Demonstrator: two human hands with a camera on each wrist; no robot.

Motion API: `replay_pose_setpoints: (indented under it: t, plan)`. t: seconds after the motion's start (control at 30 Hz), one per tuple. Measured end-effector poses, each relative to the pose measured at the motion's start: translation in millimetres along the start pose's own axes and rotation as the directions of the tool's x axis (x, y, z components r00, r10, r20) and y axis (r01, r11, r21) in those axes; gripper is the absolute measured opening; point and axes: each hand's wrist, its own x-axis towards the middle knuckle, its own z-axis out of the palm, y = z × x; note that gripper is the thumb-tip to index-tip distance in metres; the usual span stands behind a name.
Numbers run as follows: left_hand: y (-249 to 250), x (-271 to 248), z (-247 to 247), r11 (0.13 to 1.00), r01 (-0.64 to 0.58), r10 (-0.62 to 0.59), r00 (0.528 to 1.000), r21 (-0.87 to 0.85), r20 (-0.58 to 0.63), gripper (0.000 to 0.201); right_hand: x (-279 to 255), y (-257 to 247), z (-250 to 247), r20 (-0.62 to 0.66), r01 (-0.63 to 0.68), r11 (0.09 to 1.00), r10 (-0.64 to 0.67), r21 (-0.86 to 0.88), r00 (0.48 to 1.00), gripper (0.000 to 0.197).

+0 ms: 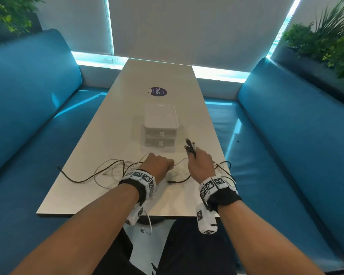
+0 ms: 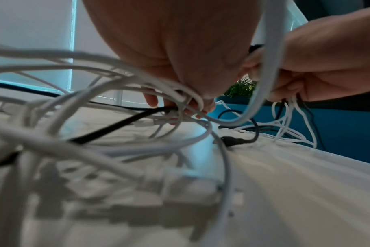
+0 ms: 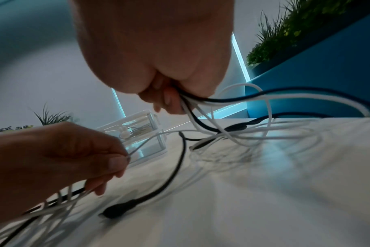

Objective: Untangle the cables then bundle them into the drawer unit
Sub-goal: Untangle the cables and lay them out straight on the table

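Black and white cables (image 1: 107, 171) lie tangled on the near part of the white table (image 1: 111, 124). My left hand (image 1: 159, 163) is curled over the tangle and pinches a thin white cable (image 3: 146, 142) between thumb and fingers (image 3: 114, 162). My right hand (image 1: 199, 159) grips a bunch of black and white cables (image 3: 196, 103), with their plug ends (image 1: 190, 144) sticking up above the fist. A clear two-drawer unit (image 1: 160, 126) stands just beyond both hands; its drawers look closed.
Blue padded benches (image 1: 28, 108) run along both sides of the table. A purple round sticker (image 1: 158, 91) lies beyond the drawer unit. Plants (image 1: 326, 42) stand behind the benches. One black cable end (image 1: 58, 167) reaches near the table's left edge.
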Motion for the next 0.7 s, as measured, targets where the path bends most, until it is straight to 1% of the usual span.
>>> replay_pose_setpoints:
  t: [0.03,0.07,0.13,0.2,0.27,0.37,0.47,0.6,0.63,0.7]
  plan:
    - [3.0,0.9,-0.7,1.000,-0.011,0.011,1.000,0.007,-0.005,0.015,-1.7,-3.4,0.6,0.049,0.020,1.000,-0.020,0.005,0.999,0.036]
    - [6.1,1.6,-1.7,1.000,-0.023,0.023,1.000,0.013,-0.012,0.016,-3.4,-5.6,2.7,0.126,0.044,0.999,-0.043,-0.001,0.991,0.034]
    - [9.4,3.2,-3.7,0.999,-0.039,0.040,0.999,0.031,-0.021,0.022,-5.1,-4.9,7.3,0.269,0.065,0.998,-0.060,-0.008,0.961,0.029]
    - [7.9,2.7,-3.5,0.999,-0.036,0.036,0.999,0.027,-0.028,0.024,-4.1,-0.2,9.1,0.332,0.033,0.999,-0.030,-0.004,0.943,0.028]
    - [4.9,2.1,-2.4,0.999,-0.030,0.031,0.998,0.012,-0.047,0.024,-2.3,2.5,10.5,0.364,0.004,1.000,0.004,-0.022,0.931,0.027]
    - [5.3,1.8,-1.6,1.000,-0.019,0.018,0.998,-0.014,-0.054,0.023,-0.6,3.7,13.7,0.338,0.006,0.996,0.023,-0.083,0.941,0.023]
    - [-5.8,-0.5,-5.6,1.000,0.018,-0.018,1.000,-0.009,0.015,0.021,3.8,11.1,15.0,0.250,-0.008,0.979,0.060,-0.203,0.966,0.023]
    - [-31.1,-6.8,-4.7,0.998,0.055,-0.057,0.994,0.023,0.095,0.021,11.5,25.3,-0.4,0.126,-0.156,0.947,0.197,-0.282,0.972,0.027]
    - [-32.3,-7.2,-3.4,0.998,0.051,-0.053,0.993,0.025,0.102,0.021,12.3,24.9,-1.8,0.105,-0.162,0.946,0.198,-0.279,0.975,0.027]
    - [-26.2,-5.7,-1.5,0.999,0.039,-0.042,0.993,0.026,0.106,0.023,10.8,18.0,0.4,0.070,-0.122,0.966,0.141,-0.229,0.988,0.026]
